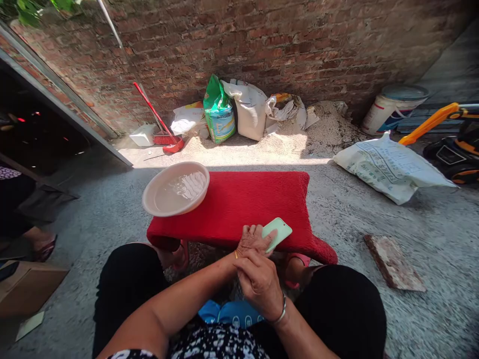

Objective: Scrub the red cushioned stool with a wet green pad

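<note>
A bench covered in red plush cloth (239, 204) stands before my knees. My left hand (254, 242) lies over its near edge, with a pale green flat piece (282, 230) under the thumb. That piece has rounded corners and a small dark spot at the far end; its exact kind is unclear. My right hand (260, 284) is curled against the left wrist and the back of the left hand. Whatever its fingers may pinch is hidden. A pale basin (153, 194) with water in it sits on the bench's left end.
Against the brick wall stand a red broom (155, 109), a green bag (219, 117), a white sack (251, 114) and a bucket (392, 107). To the right lie another sack (391, 164) and a brick slab (394, 264). A cardboard box (33, 286) and another person's foot (43, 244) are at left.
</note>
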{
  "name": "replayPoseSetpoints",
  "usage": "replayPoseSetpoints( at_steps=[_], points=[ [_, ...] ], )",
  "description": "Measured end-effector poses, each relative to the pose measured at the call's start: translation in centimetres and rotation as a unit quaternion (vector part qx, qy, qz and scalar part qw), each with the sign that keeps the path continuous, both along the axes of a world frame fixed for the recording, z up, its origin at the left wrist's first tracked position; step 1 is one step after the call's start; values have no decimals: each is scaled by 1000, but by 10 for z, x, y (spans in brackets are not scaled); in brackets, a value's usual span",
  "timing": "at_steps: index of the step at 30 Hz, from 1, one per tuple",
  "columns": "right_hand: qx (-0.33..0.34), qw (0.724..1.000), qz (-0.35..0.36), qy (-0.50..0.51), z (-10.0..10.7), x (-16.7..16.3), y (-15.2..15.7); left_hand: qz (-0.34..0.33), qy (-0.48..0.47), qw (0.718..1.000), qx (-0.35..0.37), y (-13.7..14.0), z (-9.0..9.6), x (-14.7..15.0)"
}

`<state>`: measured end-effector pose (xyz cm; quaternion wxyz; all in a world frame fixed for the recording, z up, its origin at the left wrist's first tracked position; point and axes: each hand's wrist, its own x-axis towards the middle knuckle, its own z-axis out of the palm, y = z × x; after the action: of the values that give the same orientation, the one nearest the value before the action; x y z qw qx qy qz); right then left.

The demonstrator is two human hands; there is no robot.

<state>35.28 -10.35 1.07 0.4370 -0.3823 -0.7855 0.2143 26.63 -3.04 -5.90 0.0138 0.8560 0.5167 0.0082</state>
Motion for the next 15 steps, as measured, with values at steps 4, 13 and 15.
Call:
replayPoseSetpoints(
  at_steps=[4,13,15],
  points=[
    [-3,1000,0,18,1,4,-1,157,-2,985,74,63,24,-22],
    [-19,1000,-11,12,-2,7,-1,436,-12,899,41,199,52,-74],
    [-26,999,-19,9,-1,8,-1,452,-11,892,22,212,56,-71]
  ],
)
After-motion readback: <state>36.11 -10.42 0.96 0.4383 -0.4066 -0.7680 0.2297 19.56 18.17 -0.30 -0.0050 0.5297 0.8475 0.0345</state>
